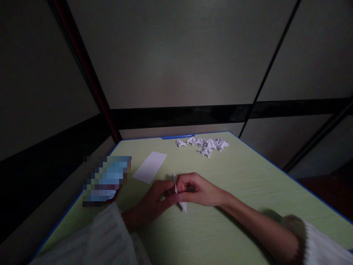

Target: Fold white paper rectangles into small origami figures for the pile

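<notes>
My left hand (157, 200) and my right hand (197, 189) meet over the middle of a pale green table (220, 228). Both pinch a small folded piece of white paper (180, 197), which stands on edge between the fingers, its pointed end down near the tabletop. A flat white paper slip (149, 166) lies just beyond my left hand. Both arms wear white knitted sleeves.
Several small white folded paper figures (205, 144) sit in a cluster at the table's far edge. A blurred-out phone-like object (106, 180) lies at the left edge. The table has a blue rim (176, 137); dark-framed wall panels stand behind it.
</notes>
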Demonstrator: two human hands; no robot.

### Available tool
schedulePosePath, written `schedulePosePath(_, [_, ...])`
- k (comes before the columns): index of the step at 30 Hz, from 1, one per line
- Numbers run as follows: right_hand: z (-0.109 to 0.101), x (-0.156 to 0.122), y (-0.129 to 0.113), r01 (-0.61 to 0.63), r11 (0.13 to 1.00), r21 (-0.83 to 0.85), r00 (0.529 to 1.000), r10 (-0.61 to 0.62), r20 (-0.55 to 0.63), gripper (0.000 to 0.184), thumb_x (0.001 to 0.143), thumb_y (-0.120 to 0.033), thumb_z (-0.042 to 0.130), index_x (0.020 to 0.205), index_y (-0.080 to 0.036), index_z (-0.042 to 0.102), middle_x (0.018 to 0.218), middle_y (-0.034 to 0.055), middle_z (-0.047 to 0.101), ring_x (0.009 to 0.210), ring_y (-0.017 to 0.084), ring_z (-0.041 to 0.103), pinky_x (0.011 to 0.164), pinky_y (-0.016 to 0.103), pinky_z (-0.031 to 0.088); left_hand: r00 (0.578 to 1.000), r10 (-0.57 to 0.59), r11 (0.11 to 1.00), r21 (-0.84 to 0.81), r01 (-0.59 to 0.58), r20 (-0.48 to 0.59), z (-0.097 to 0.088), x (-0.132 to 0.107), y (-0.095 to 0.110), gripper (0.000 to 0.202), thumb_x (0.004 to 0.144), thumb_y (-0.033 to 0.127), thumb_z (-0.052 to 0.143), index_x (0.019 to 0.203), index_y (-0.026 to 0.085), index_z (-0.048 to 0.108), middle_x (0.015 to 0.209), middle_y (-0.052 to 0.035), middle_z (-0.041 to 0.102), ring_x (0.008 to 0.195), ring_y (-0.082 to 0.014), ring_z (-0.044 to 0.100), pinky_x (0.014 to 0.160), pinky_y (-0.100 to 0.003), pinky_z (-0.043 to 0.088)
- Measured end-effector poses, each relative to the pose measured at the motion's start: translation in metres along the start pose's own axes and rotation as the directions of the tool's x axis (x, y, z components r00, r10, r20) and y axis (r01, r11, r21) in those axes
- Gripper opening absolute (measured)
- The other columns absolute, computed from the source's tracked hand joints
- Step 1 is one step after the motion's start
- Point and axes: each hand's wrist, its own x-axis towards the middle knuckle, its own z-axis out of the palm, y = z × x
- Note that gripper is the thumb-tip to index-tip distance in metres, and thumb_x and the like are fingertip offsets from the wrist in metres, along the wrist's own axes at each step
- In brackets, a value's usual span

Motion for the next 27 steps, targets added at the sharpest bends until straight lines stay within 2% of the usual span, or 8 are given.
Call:
schedulePosePath(7, [-0.0011, -0.0003, -0.0013, 0.024, 0.998, 0.062, 0.998, -0.027, 0.060, 0.016, 0.071, -0.024, 0.055, 0.067, -0.011, 0.047, 0.060, -0.0019, 0.050, 0.053, 0.005, 0.043, 0.049, 0.017, 0.034, 1.000, 0.021, 0.999, 0.034, -0.021, -0.014, 0.0003, 0.0004, 0.0018, 0.042, 0.075, 0.048, 0.034, 0.052, 0.015, 0.045, 0.052, 0.0016, 0.046, 0.055, -0.0116, 0.045, 0.054, -0.022, 0.032])
schedulePosePath(12, [-0.0012, -0.0007, -0.0016, 0.001, 0.988, 0.156, 0.995, -0.017, 0.098, 0.016, 0.072, -0.024, 0.054, 0.068, -0.010, 0.047, 0.062, -0.0003, 0.053, 0.055, 0.005, 0.047, 0.051, 0.017, 0.037, 1.000, 0.006, 1.000, -0.021, -0.006, 0.028, 0.0006, -0.0005, -0.0005, 0.042, 0.078, 0.046, 0.029, 0.059, 0.014, 0.049, 0.056, -0.0007, 0.051, 0.055, -0.0118, 0.046, 0.055, -0.023, 0.033])
schedulePosePath(18, [-0.0013, -0.0007, 0.0008, -0.016, 0.977, 0.210, 0.996, -0.004, 0.092, 0.016, 0.071, -0.023, 0.056, 0.069, -0.010, 0.048, 0.062, -0.0003, 0.053, 0.054, 0.004, 0.047, 0.050, 0.017, 0.036, 0.998, 0.061, 0.997, -0.043, -0.061, 0.004, 0.0005, -0.0025, -0.0016, 0.042, 0.080, 0.043, 0.025, 0.064, 0.014, 0.052, 0.058, -0.0005, 0.053, 0.056, -0.0117, 0.048, 0.058, -0.023, 0.037])
schedulePosePath(23, [0.0009, -0.0015, -0.0010, -0.047, 0.983, 0.175, 0.999, 0.044, 0.022, 0.021, 0.063, -0.018, 0.063, 0.061, -0.010, 0.044, 0.055, -0.0029, 0.050, 0.049, 0.003, 0.043, 0.044, 0.015, 0.031, 0.996, 0.059, 0.997, 0.045, -0.057, -0.065, 0.0016, -0.0072, -0.0038, 0.040, 0.080, 0.042, 0.026, 0.062, 0.016, 0.051, 0.059, -0.0009, 0.053, 0.060, -0.0125, 0.049, 0.062, -0.024, 0.038])
schedulePosePath(25, [0.0010, -0.0014, -0.0006, -0.062, 0.980, 0.190, 0.998, 0.057, 0.027, 0.022, 0.064, -0.020, 0.062, 0.060, -0.010, 0.043, 0.056, -0.0023, 0.051, 0.049, 0.003, 0.044, 0.044, 0.015, 0.032, 0.994, 0.068, 0.996, 0.061, -0.063, -0.089, 0.0017, -0.0084, -0.0031, 0.039, 0.081, 0.041, 0.027, 0.064, 0.016, 0.052, 0.061, -0.0014, 0.054, 0.061, -0.0125, 0.048, 0.063, -0.024, 0.038])
schedulePosePath(27, [0.0007, -0.0012, 0.0005, -0.068, 0.972, 0.223, 0.997, 0.058, 0.054, 0.021, 0.066, -0.023, 0.060, 0.062, -0.010, 0.044, 0.060, -0.0004, 0.053, 0.051, 0.004, 0.046, 0.047, 0.016, 0.034, 0.994, 0.086, 0.996, 0.041, -0.083, -0.069, 0.0015, -0.0082, -0.0023, 0.040, 0.081, 0.040, 0.026, 0.063, 0.016, 0.052, 0.060, -0.0015, 0.054, 0.060, -0.0122, 0.048, 0.063, -0.024, 0.038])
